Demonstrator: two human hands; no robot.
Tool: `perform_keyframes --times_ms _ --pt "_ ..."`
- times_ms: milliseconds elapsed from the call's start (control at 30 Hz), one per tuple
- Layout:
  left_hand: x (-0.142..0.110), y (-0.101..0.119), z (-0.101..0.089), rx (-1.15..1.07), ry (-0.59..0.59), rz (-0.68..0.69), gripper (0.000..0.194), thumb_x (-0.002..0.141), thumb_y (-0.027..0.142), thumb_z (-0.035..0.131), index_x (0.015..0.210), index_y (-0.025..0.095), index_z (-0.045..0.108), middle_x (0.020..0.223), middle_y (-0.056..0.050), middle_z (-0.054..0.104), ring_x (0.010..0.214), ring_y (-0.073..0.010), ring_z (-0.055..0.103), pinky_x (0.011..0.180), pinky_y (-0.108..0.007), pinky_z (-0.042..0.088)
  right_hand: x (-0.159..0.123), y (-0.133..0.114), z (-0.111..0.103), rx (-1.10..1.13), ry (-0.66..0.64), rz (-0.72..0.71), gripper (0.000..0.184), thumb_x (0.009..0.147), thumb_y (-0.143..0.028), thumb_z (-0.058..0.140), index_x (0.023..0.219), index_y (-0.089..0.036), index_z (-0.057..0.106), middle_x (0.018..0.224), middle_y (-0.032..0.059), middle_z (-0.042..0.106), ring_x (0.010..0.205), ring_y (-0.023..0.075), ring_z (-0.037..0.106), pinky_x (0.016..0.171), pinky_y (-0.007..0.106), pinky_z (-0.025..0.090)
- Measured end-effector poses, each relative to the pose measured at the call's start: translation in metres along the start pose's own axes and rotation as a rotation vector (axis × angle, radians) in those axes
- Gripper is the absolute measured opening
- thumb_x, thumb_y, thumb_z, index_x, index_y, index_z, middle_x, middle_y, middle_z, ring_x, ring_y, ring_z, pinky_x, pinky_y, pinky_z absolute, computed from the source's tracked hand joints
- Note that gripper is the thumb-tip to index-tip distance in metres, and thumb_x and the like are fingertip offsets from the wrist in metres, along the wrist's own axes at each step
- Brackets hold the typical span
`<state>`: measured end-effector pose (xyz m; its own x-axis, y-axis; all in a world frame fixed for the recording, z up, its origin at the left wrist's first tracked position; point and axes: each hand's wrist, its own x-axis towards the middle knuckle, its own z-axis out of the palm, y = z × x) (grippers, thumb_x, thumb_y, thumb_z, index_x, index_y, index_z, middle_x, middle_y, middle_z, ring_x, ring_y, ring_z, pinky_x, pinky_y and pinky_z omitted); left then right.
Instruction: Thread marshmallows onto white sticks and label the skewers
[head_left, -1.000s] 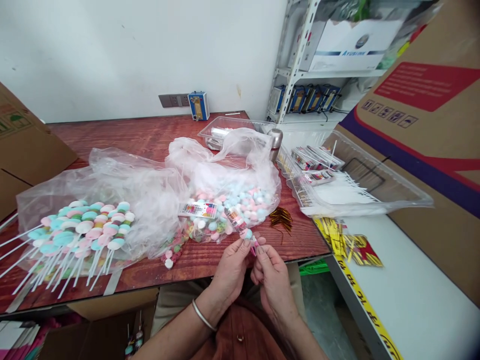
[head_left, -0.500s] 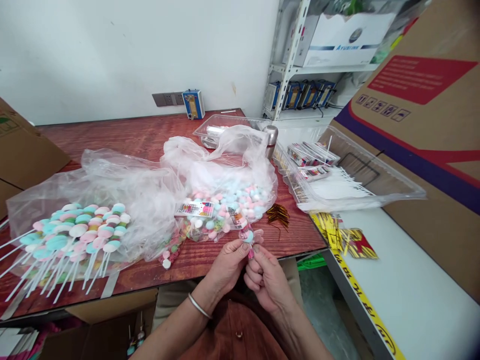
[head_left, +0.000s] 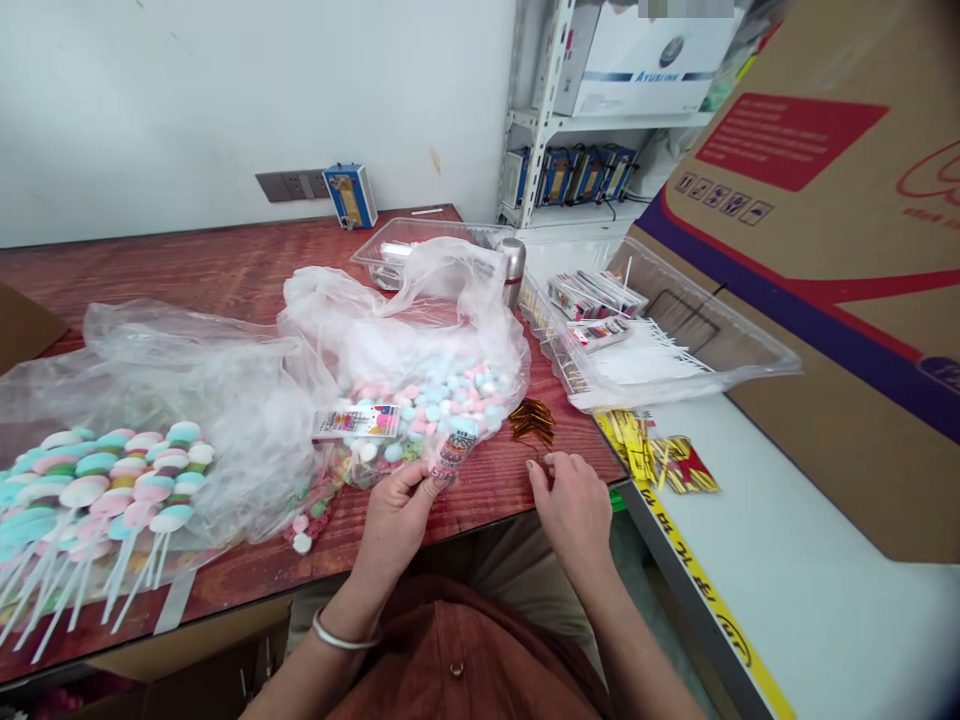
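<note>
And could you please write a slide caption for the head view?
Left hand holding a printed packet, right hand near the gold ties.

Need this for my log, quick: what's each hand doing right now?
Left hand: closed on the printed packet.
Right hand: loosely open, nothing visible in its grip, near the gold ties.
</note>
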<state>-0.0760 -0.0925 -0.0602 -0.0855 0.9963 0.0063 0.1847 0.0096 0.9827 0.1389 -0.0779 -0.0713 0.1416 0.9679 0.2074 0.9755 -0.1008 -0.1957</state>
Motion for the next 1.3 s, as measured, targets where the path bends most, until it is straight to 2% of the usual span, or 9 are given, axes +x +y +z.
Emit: perform_keyframes --times_ms 167,333,467,600,800,967,1067,1200,1300 --pt "-0.003 0.002 -0.012 0.321 0.035 0.211 0.02 0.09 0.028 0.057 0.08 0.018 0.07 0.071 0.0 0.062 0.069 -0.0151 0.056 0.067 -0.025 0.043 0.011 -0.003 0.013 -0.157 -0.016 -0.049 0.013 0.094 -0.021 0.056 0.083 -0.015 0.061 0.079 0.0106 0.068 0.077 0.0259 0.065 0.067 0.035 0.032" --pt "-0.008 0.005 -0.019 0.648 -0.128 0.35 0.029 0.096 0.013 0.04 0.096 0.017 0.068 0.09 -0.006 0.063 0.085 -0.0186 0.059 0.079 -0.03 0.047 0.005 0.002 0.007 -0.197 0.001 -0.2 0.017 0.097 -0.018 0.049 0.082 -0.016 0.056 0.076 0.0091 0.064 0.074 0.0243 0.061 0.069 0.034 0.033" --pt "-0.019 0.009 -0.009 0.914 -0.223 0.395 0.032 0.09 0.001 0.036 0.091 0.016 0.065 0.087 -0.006 0.059 0.083 -0.0207 0.054 0.078 -0.034 0.047 -0.005 -0.002 -0.011 -0.193 0.063 -0.383 0.019 0.096 -0.016 0.05 0.078 -0.02 0.051 0.075 0.0054 0.059 0.072 0.0222 0.055 0.071 0.033 0.034" --pt "-0.028 0.013 0.011 1.004 -0.296 0.422 0.026 0.09 0.003 0.042 0.092 0.019 0.063 0.085 -0.004 0.057 0.079 -0.0208 0.052 0.073 -0.035 0.047 -0.013 -0.02 -0.029 -0.139 0.123 -0.502 0.017 0.095 -0.012 0.049 0.081 -0.02 0.052 0.075 0.0047 0.054 0.069 0.0222 0.049 0.069 0.034 0.034" --pt "-0.026 0.012 0.023 0.92 -0.148 0.485 0.023 0.091 0.004 0.041 0.09 0.019 0.059 0.082 -0.004 0.057 0.076 -0.0199 0.053 0.07 -0.033 0.047 -0.032 -0.041 -0.035 -0.004 0.149 -0.618 0.019 0.094 -0.005 0.044 0.09 -0.017 0.058 0.08 0.0079 0.057 0.073 0.0235 0.049 0.072 0.036 0.038" --pt "-0.024 0.009 0.022 0.756 -0.02 0.524 0.03 0.094 0.008 0.042 0.119 0.018 0.055 0.093 -0.007 0.064 0.083 -0.0199 0.06 0.076 -0.032 0.048 -0.046 -0.049 -0.028 0.121 0.257 -0.596 0.018 0.097 -0.009 0.045 0.106 -0.015 0.059 0.082 0.0085 0.06 0.076 0.0228 0.052 0.073 0.036 0.042" --pt "-0.026 0.007 0.021 0.721 -0.012 0.519 0.032 0.095 0.009 0.043 0.122 0.019 0.057 0.091 -0.006 0.065 0.081 -0.0193 0.06 0.074 -0.031 0.047 -0.049 -0.053 -0.027 0.187 0.269 -0.597 0.017 0.097 -0.009 0.045 0.105 -0.015 0.059 0.078 0.0068 0.059 0.072 0.0216 0.051 0.071 0.035 0.043" --pt "-0.024 0.009 0.022 0.581 0.002 0.439 0.025 0.095 0.013 0.045 0.106 0.019 0.066 0.09 -0.007 0.066 0.082 -0.0189 0.059 0.076 -0.031 0.046 -0.051 -0.057 -0.022 0.247 0.311 -0.578 0.017 0.096 -0.008 0.048 0.108 -0.013 0.058 0.084 0.0097 0.063 0.079 0.0227 0.055 0.075 0.036 0.045" --pt "-0.018 0.014 0.024 0.268 0.068 0.215 0.017 0.092 0.017 0.052 0.095 0.018 0.069 0.088 -0.005 0.067 0.082 -0.017 0.059 0.076 -0.029 0.045 -0.05 -0.059 -0.012 0.325 0.336 -0.498 0.014 0.096 -0.011 0.048 0.102 -0.015 0.059 0.082 0.009 0.065 0.079 0.022 0.058 0.074 0.035 0.046"
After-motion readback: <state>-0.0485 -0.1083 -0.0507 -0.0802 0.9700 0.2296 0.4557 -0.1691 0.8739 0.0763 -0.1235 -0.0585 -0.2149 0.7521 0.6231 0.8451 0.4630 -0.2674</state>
